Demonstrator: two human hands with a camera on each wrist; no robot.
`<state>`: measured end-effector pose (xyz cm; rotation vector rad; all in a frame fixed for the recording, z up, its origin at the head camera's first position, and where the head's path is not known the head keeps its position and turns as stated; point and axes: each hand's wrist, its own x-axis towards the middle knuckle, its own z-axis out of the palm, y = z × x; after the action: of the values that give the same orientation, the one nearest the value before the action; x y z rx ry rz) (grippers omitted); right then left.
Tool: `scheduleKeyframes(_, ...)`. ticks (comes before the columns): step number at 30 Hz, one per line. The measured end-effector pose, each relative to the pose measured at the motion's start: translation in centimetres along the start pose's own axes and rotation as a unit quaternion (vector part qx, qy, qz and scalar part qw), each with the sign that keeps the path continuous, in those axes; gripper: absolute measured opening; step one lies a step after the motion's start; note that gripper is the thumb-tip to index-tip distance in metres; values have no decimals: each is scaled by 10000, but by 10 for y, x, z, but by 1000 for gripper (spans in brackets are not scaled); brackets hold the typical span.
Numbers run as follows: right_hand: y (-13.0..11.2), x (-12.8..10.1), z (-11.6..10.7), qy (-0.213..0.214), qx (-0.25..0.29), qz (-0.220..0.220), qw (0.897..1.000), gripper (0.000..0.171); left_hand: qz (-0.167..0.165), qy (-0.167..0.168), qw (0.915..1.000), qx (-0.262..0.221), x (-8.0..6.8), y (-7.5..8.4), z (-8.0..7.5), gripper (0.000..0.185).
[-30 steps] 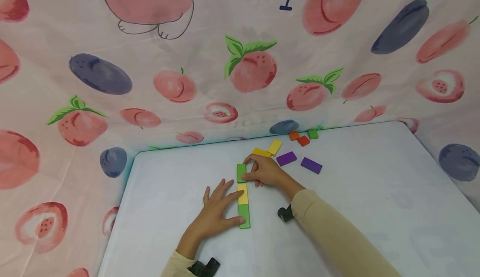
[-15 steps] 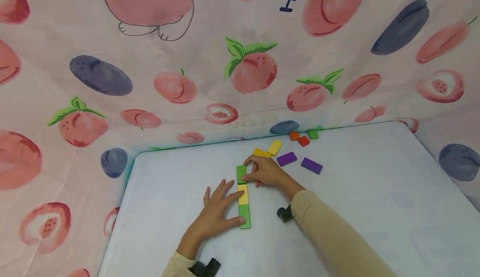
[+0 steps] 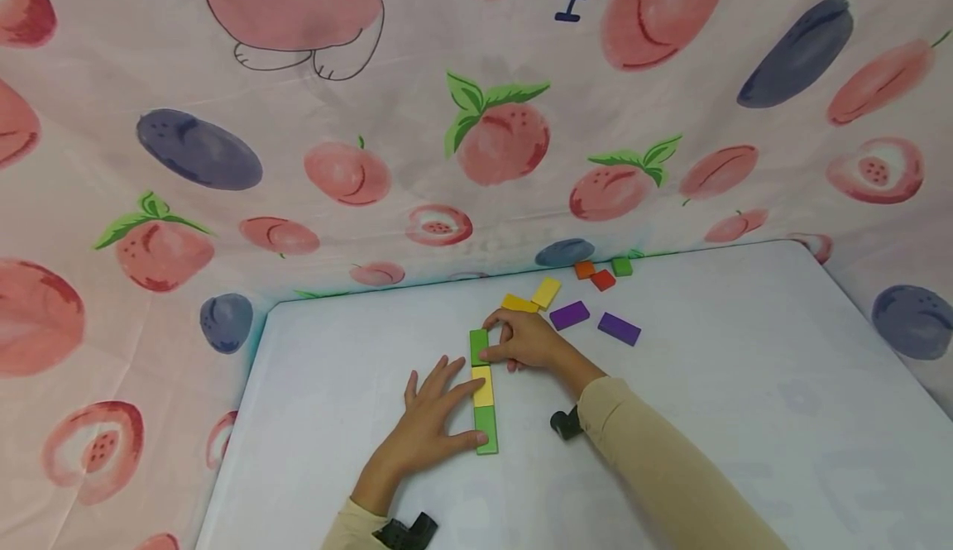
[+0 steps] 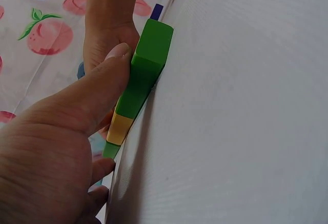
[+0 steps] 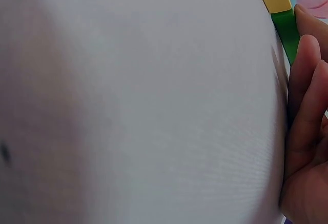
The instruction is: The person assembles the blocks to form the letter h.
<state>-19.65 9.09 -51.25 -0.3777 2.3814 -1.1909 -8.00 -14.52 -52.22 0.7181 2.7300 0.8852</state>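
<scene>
Worktop (image 3: 744, 385), white, backed by a fruit-print cloth (image 3: 476, 120). Loose pieces lay at the far edge: two yellow blocks (image 3: 546, 292), two purple blocks (image 3: 569, 315) and a small cluster of orange, red and green blocks (image 3: 601, 274), all behind the right hand and well apart from the row. Row of three blocks lay end to end near the worktop's middle: far green block (image 3: 480, 346), yellow block (image 3: 482, 386), near green block (image 3: 486, 430). Compared with a second earlier, blocks and hands showed no visible shift. Left hand (image 3: 428, 426) lay flat, fingers spread and straight, thumb and fingertips pressed against the row's left side. Right hand (image 3: 524, 339) had its fingers curled, pinching the far green block at the row's far end; sleeve (image 3: 670, 467) trailed toward the viewer.
</scene>
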Motion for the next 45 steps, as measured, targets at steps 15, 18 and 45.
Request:
scheduleKeyframes(15,1,0,1,-4,2,11,10000,48,-33,-13,10000,-13,0,-1,1,75)
scheduleKeyframes(18,1,0,0,-19,-4,6,10000,48,-40,-21,10000,-19,0,0,1,76)
scheduleKeyframes(45,1,0,0,13,44,-30,10000,46,-31,11,10000,85,0,-1,2,75)
